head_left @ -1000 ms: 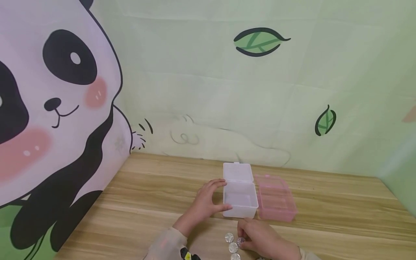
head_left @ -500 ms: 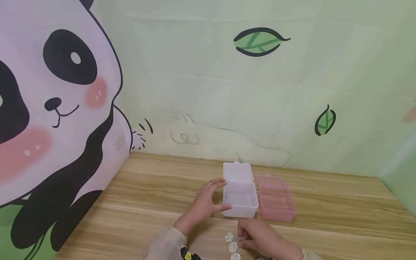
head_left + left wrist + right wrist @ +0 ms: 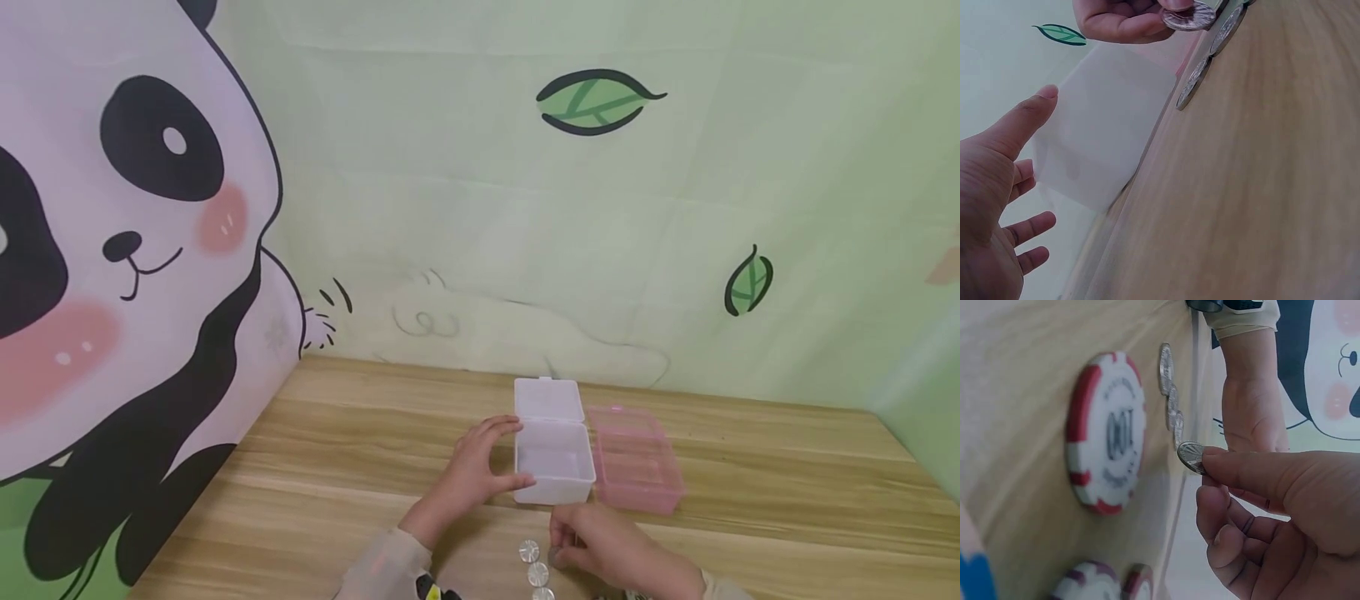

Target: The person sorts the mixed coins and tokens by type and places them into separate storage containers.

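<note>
In the head view, my left hand [image 3: 472,467] is spread at the left side of an open white plastic box [image 3: 555,492], thumb at its front corner and fingers at the rim. The box's hinged lid [image 3: 548,400] lies back behind it. My right hand [image 3: 603,542] pinches a silver coin [image 3: 1192,457] between thumb and index finger, just in front of the box. The right wrist view shows that coin held tilted, the other fingers curled beneath. Several silver coins [image 3: 537,575] lie in a row on the table, left of my right hand.
A see-through pink box [image 3: 641,471] with its lid back stands right of the white one. The right wrist view has a red-and-white poker chip [image 3: 1110,434] marked 100 and more chips [image 3: 1088,584] on the wooden table [image 3: 360,417]. A panda-print backdrop [image 3: 450,208] rises behind.
The coin in my right hand has tilted and shows less of its face. My left hand stays by the white box. The head view has shifted slightly, with more chips showing at the bottom edge.
</note>
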{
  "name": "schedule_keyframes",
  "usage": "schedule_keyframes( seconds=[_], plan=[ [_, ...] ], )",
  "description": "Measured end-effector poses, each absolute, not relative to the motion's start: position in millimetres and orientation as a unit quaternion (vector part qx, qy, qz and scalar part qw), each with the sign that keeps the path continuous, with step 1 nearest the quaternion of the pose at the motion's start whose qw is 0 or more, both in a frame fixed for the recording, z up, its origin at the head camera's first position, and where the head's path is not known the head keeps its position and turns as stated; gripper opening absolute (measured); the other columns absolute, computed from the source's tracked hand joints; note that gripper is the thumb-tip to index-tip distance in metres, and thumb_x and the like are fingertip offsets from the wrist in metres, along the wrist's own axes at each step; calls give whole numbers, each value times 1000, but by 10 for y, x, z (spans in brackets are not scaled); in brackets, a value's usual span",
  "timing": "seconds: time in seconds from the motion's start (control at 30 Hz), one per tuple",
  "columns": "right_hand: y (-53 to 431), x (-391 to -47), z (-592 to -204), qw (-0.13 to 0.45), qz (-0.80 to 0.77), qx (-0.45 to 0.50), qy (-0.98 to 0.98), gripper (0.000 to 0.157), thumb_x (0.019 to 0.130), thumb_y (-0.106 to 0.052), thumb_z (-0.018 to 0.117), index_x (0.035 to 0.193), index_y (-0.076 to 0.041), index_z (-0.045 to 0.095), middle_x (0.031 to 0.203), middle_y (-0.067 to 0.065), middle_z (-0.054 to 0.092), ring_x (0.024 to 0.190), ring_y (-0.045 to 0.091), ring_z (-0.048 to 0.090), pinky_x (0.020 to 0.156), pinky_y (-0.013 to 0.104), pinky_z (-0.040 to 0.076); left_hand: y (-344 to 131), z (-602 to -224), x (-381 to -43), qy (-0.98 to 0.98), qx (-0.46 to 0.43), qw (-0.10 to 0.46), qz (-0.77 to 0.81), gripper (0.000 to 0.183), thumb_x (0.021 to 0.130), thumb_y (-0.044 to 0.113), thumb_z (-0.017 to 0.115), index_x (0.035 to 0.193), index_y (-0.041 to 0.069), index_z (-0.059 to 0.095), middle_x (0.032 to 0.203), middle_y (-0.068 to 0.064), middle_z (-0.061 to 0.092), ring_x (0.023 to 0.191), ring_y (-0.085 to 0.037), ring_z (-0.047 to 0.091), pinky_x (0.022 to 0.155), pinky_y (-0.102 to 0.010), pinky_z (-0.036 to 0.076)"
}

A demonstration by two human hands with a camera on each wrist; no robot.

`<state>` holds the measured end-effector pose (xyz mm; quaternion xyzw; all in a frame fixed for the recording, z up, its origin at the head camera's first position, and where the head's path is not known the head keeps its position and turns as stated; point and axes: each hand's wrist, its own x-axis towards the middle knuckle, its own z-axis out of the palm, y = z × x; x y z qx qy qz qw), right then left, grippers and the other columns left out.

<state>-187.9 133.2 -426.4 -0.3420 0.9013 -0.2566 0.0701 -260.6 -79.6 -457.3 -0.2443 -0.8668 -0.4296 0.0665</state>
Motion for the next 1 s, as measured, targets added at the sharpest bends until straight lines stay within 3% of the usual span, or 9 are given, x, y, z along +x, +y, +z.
schedule_keyframes(
  seconds=[0.3,0.63,1.0],
  plan=[
    [1378,-1915,-4127,69,-271,-360,890,12,84,-11,69,81,-15,59,73,-12,61,68,-8,48,61,15,46,-785,-4609,-2609,-866,-246,74,-429,72,72,36,82,133,10,53,144,-6,49,135,-30,44,111,-60,29],
    [1421,-1989,-4010,107,-292,-338,888,11,88,-10,66,83,-14,57,75,-12,57,67,-6,46,61,16,45,-779,-4580,-2606,-866,-248,79,-428,71,72,35,82,133,9,53,143,-7,50,134,-32,44,110,-60,31],
    [1506,-2084,-3868,97,-327,-326,882,13,87,-10,67,81,-10,56,71,-8,55,62,-3,43,54,15,41,-767,-4585,-2605,-865,-246,76,-430,71,72,33,83,132,10,53,143,-7,50,134,-31,44,110,-60,30]
  ],
)
